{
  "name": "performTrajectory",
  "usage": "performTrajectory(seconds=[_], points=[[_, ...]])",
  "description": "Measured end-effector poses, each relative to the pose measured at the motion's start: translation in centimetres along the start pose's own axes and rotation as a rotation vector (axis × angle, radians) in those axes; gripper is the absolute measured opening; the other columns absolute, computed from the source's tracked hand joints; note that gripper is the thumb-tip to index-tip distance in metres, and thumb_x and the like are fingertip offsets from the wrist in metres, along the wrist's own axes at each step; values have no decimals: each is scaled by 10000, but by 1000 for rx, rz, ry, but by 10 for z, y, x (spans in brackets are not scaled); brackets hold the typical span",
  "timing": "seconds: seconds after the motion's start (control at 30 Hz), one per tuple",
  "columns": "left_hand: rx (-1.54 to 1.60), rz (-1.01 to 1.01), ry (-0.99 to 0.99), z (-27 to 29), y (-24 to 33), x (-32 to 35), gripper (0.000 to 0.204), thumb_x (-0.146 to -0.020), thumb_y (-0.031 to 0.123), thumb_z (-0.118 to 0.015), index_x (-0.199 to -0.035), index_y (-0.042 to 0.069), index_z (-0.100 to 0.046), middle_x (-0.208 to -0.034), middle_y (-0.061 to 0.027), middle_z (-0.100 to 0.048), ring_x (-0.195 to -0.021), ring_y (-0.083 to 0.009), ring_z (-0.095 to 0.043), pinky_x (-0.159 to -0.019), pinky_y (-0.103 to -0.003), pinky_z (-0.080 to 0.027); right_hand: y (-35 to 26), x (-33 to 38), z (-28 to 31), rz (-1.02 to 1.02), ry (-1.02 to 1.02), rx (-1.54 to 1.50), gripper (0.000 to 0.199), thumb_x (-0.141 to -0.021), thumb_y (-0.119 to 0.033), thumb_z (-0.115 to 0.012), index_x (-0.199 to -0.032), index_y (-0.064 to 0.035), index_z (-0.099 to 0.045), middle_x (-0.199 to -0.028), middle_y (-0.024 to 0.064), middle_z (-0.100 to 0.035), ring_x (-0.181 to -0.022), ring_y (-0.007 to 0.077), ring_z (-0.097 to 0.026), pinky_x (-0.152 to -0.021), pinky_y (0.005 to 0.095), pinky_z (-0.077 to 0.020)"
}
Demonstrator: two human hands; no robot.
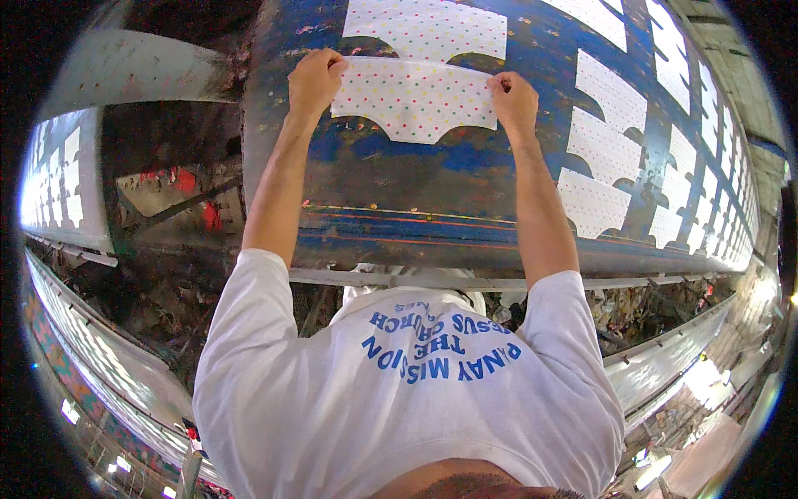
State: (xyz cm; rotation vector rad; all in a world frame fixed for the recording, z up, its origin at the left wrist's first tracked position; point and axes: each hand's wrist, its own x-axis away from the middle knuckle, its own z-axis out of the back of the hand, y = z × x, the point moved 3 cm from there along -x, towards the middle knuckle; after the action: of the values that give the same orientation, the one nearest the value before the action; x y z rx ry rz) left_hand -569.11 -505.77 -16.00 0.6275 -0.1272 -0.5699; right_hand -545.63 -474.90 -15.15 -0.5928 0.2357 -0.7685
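Note:
A white cut fabric piece [414, 98] with small red, green and yellow dots is stretched between my two hands, over the dark blue-stained table. Its top edge is straight; two curved notches shape the lower edge. My left hand [314, 83] is closed in a pinch on the upper left corner. At the upper right corner, my right hand [514, 104] pinches the same piece. Just beyond lies another dotted fabric piece [428, 29] of like shape, its near edge meeting or slightly under the held one; I cannot tell which.
The long worn table [399, 179] curves away to the right. Rows of dotted pieces [607, 150] lie along it. A rail [324, 278] runs along its near edge, close to my body. Another table with white pieces [71, 179] stands at the left. Scraps [665, 312] lie below.

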Motion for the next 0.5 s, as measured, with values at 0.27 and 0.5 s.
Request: performTrajectory(seconds=[0.27, 0.5], points=[[-69, -39, 36, 1, 5, 0, 202, -934, 285, -715, -1018, 102, -715, -1000, -117, -725, -981, -331, -689, -858, -449, -539, 1, -6, -2, 16, -37, 25, 199, -889, -245, -745, -968, -67, -709, -953, 135, -747, -898, 335, -722, -810, 450, -553], [-31, 22, -6, 2, 7, -4, 207, -925, 296, -724, -1014, 110, -712, -1018, -111, -717, -1013, -321, -681, -866, -455, -538, 7, -10, -4, 29, -41, -11, 196, -895, -242, -739, -968, -61, -718, -946, 140, -733, -925, 332, -709, -821, 449, -541]])
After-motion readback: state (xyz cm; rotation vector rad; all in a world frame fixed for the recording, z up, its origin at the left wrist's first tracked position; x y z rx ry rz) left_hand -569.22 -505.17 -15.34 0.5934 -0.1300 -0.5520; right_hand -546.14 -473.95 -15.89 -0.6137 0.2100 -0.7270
